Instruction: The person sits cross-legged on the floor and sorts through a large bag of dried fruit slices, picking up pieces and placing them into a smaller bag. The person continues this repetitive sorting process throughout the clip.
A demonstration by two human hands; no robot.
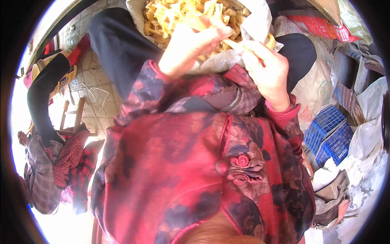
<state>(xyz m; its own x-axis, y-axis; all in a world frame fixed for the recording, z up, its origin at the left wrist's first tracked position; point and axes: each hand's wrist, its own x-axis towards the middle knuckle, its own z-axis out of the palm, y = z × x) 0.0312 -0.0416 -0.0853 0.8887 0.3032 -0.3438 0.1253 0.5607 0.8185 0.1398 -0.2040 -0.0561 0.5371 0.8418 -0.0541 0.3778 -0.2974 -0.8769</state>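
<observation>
Between my hands runs a narrow yellow strip (232,44) that looks like dried plant husk. My left hand (190,42) is closed around one end, thumb pointing right; glare washes out its fingers. Thumb and fingers of my right hand (265,62) pinch the other end, a little lower and to the right. Both hands are over a white woven sack (218,59) with its rim rolled down, standing between my knees. Pale yellow folded strips (170,16) fill it in a loose heap, partly hidden behind my left hand.
Blue plastic crates (327,134) stand at the right, near crumpled plastic sheeting (370,103). A red printed bag (323,27) lies at the upper right. At the left sits another person (45,88) in dark trousers, beside a small wooden frame (78,114). White cord (94,91) lies on the tiles.
</observation>
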